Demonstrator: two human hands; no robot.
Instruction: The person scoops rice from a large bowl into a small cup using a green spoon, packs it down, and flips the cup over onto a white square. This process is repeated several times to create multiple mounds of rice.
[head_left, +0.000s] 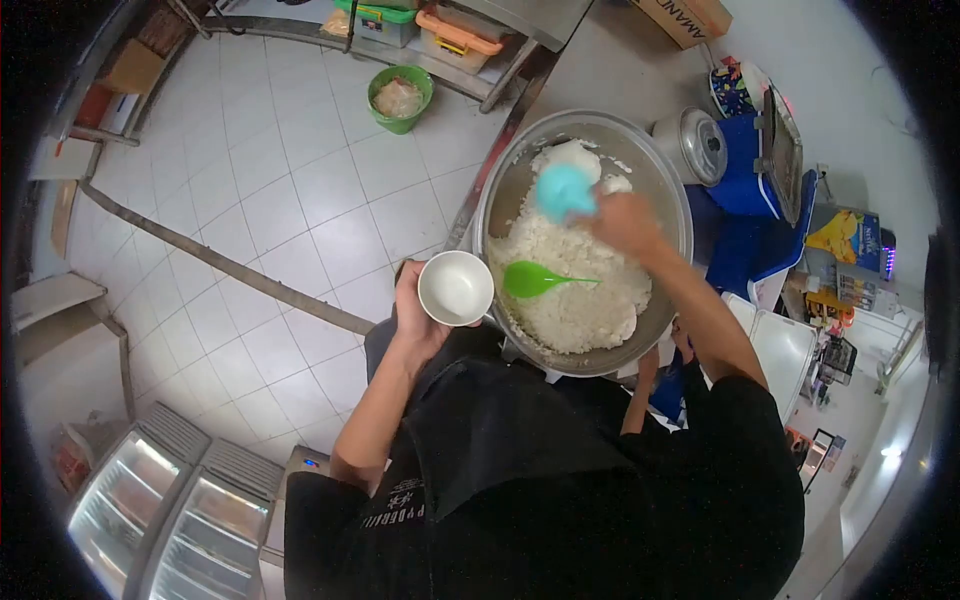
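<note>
My left hand (415, 318) is closed around a small white bowl (456, 288), which looks bare inside, beside the rim of a large metal pot (672, 165). White rice (590, 325) fills much of the pot. Over its far part, my right hand (627, 222) grips a turquoise rice paddle (564, 192), smeared by motion; its handle is hidden in my fingers. A bright green rice paddle (530, 279) lies on the rice near the bowl, its thin handle pointing right.
Right of the pot are a lidded metal pot (703, 146) and a blue cooler box (738, 165). Another person's hand (648, 372) shows by my right arm. A green basket (399, 97) stands on the tiled floor (290, 190); glass-fronted refrigerators (150, 500) are lower left.
</note>
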